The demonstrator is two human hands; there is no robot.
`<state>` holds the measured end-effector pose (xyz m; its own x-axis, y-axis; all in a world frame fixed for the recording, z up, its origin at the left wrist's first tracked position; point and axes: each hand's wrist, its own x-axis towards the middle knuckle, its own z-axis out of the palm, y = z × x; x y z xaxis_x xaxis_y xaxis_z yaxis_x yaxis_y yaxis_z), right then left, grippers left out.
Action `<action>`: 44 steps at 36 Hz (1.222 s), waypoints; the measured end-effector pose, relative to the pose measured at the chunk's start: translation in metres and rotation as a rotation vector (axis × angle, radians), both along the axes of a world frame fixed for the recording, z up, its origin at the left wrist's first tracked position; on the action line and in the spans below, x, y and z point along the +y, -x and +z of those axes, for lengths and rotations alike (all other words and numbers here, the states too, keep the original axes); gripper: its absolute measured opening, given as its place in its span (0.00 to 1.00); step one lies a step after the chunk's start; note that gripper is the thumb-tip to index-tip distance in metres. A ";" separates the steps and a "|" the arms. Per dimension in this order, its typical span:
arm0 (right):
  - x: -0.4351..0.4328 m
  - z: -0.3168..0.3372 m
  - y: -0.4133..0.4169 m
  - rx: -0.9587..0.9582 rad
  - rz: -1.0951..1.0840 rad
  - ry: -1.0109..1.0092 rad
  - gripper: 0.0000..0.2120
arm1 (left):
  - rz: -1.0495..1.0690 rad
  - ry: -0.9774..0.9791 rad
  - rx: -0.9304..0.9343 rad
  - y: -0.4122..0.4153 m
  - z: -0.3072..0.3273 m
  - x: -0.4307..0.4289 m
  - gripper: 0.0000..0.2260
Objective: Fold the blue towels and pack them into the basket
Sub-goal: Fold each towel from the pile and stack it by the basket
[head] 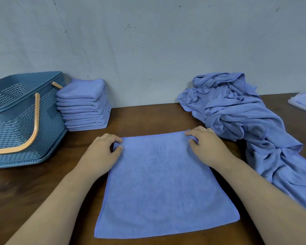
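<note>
the left hand [104, 149] and right hand [208, 144] each pinch a far corner of the towel [162, 188] lying flat at 6 o'clock, likely to fold it nearward, with the folded stack [83, 106] waiting beside the basket [16, 128] at 10 o'clock.

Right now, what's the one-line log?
left hand, right hand: pinch flat towel far corners | folded stack: beside basket | crumpled pile: right side

Left hand [102, 149], right hand [208, 144] and forearms [60, 200] are bare.
</note>
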<state>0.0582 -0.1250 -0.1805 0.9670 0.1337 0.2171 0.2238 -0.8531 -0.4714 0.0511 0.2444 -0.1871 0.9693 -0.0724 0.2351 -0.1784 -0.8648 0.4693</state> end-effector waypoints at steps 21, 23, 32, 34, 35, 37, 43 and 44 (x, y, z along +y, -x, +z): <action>0.000 -0.001 -0.006 -0.029 -0.047 0.074 0.19 | 0.015 -0.055 0.024 0.001 0.001 0.001 0.16; 0.001 -0.001 -0.005 -0.009 -0.059 0.147 0.19 | 0.020 -0.030 0.024 0.000 0.000 0.001 0.16; 0.003 0.000 -0.002 -0.029 -0.063 0.191 0.19 | 0.039 -0.018 0.084 0.003 0.004 -0.003 0.19; 0.001 0.005 0.000 -0.070 -0.051 0.176 0.19 | 0.039 0.019 0.103 0.003 0.004 -0.002 0.20; 0.000 0.007 0.001 -0.105 -0.045 0.165 0.19 | 0.038 0.057 0.103 0.003 0.004 -0.002 0.20; -0.001 0.011 0.003 -0.151 -0.008 0.113 0.17 | 0.041 0.160 0.102 0.002 0.005 0.000 0.21; 0.004 0.008 0.013 0.039 0.166 0.211 0.20 | 0.104 0.378 0.111 -0.001 0.011 0.003 0.17; 0.005 0.008 0.013 0.070 0.166 0.244 0.22 | 0.108 0.354 0.108 0.000 0.011 0.003 0.14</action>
